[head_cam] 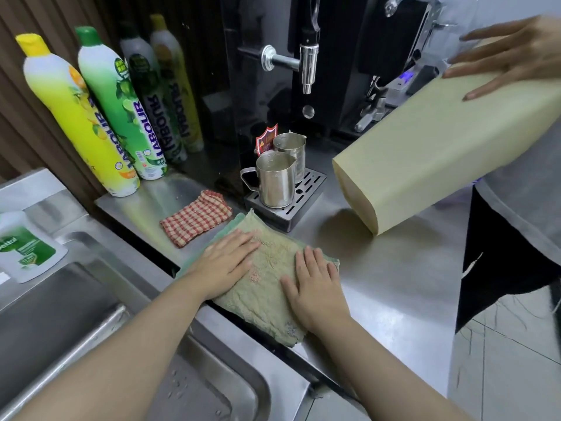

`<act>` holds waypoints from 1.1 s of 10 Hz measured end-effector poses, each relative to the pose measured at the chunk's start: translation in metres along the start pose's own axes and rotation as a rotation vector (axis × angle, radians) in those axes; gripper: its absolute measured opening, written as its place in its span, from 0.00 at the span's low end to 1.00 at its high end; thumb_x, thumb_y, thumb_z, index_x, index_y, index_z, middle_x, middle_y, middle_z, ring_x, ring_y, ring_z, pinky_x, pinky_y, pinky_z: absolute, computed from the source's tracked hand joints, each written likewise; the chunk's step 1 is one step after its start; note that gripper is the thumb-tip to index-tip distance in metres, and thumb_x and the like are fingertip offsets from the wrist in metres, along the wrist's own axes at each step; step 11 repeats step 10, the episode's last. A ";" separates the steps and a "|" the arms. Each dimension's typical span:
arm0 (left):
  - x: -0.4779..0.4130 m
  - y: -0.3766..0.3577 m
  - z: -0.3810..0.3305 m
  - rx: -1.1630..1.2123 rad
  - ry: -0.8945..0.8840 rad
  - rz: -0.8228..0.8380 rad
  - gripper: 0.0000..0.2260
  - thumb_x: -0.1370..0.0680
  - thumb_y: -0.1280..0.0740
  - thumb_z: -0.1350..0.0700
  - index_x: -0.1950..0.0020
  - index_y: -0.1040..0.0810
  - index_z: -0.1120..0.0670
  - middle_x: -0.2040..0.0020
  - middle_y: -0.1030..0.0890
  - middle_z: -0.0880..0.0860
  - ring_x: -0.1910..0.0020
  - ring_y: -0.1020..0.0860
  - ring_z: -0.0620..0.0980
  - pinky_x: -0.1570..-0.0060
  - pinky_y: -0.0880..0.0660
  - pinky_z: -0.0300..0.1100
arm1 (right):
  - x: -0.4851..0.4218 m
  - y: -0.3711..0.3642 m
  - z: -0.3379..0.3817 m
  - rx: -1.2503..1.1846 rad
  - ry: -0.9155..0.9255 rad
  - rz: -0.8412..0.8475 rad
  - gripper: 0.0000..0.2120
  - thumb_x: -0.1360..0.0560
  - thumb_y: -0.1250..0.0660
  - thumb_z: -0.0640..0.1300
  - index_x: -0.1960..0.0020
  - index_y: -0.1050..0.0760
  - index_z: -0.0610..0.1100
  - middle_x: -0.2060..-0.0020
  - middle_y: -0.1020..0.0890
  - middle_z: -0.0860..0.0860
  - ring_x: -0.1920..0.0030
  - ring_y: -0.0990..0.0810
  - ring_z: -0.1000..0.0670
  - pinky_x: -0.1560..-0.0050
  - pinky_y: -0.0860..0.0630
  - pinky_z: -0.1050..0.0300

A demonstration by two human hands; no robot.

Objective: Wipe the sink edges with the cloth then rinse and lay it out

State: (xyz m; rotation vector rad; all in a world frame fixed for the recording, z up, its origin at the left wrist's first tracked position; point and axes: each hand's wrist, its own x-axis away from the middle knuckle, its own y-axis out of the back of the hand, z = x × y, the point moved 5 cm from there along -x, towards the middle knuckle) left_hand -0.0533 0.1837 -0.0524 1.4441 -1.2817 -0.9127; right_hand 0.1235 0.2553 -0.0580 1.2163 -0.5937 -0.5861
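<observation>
A green-beige cloth [267,278] lies spread flat on the steel counter, just right of the sink [91,323]. My left hand [227,262] rests palm down on the cloth's left part, fingers together and stretched out. My right hand [315,287] lies flat on its right part, fingers slightly apart. Neither hand grips the cloth; both press on it from above. The cloth's near corner hangs a little over the gap between counter and sink.
A folded red checked cloth [195,218] lies behind the green one. Two steel jugs [276,177] stand on a drip tray. Detergent bottles [100,117] line the back left. Another person at right holds a long beige box [440,147] over the counter.
</observation>
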 end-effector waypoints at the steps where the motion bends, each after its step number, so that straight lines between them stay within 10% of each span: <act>1: -0.002 -0.001 -0.002 -0.005 0.002 0.011 0.28 0.24 0.59 0.37 0.25 0.50 0.43 0.26 0.57 0.38 0.26 0.60 0.40 0.29 0.60 0.42 | -0.005 -0.004 0.009 -0.013 0.003 -0.030 0.37 0.27 0.68 0.63 0.23 0.57 0.44 0.23 0.56 0.48 0.24 0.61 0.49 0.26 0.62 0.48; 7: -0.007 -0.014 0.000 -0.091 0.058 0.119 0.24 0.20 0.57 0.41 0.25 0.59 0.42 0.25 0.64 0.44 0.26 0.65 0.45 0.27 0.63 0.46 | -0.007 -0.013 0.010 0.054 0.022 0.041 0.43 0.32 0.69 0.71 0.23 0.61 0.48 0.23 0.59 0.50 0.24 0.64 0.49 0.27 0.66 0.45; 11: 0.124 -0.010 -0.015 0.311 0.363 -0.182 0.27 0.23 0.48 0.37 0.28 0.36 0.49 0.27 0.40 0.44 0.25 0.45 0.50 0.27 0.47 0.52 | 0.086 0.014 -0.002 -0.444 0.306 -0.107 0.22 0.23 0.44 0.60 0.33 0.29 0.53 0.32 0.33 0.62 0.31 0.35 0.60 0.29 0.42 0.61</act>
